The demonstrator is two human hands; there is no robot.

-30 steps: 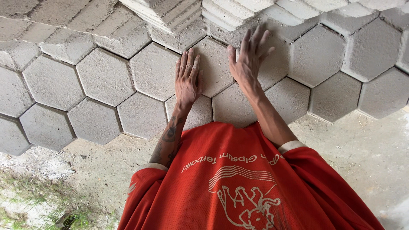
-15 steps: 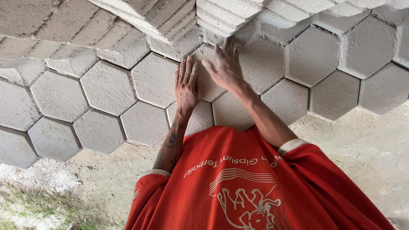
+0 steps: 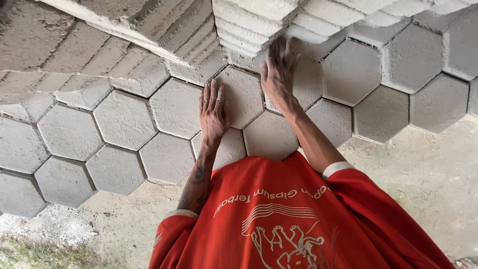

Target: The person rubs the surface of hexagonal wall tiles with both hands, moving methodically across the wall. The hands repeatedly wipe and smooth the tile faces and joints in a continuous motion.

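Presently, one entry per item, as the head view shows them

Left hand (image 3: 213, 112): flat, fingers together and stretched out, palm down on a grey hexagonal paver (image 3: 244, 97) in the laid field; grasping nothing

Right hand (image 3: 278, 69): fingers spread, released, pressed on the neighbouring paver (image 3: 301, 82) just right of the first, fingertips reaching the foot of the stacked pavers (image 3: 249, 25); grasping nothing

Pavers in hand: both lie in the paved floor (image 3: 124, 119), middle of the scene, far from the person's body, edge to edge with their neighbours

Risks, as a judgement:
- fingertips sit on the joint lines; a paver sliding tight against its neighbour could pinch them
- the stack stands just beyond the right hand; a knock could tip a piece onto the fingers
- uneven pressure may leave one paver tilted or proud of the rest, since the bed beneath is hidden
- the person leans far forward on both palms; a rocking paver could cost balance

Surroundings:
- a second pile of blocks (image 3: 144, 25), far left, lying partly on the laid field
- bare sandy ground (image 3: 418, 174), near right and near left, unpaved
- a patch of grass (image 3: 45, 254), near left corner
- red shirt (image 3: 298, 219), hiding the nearest pavers

In the way: the stacks crowd the far edge
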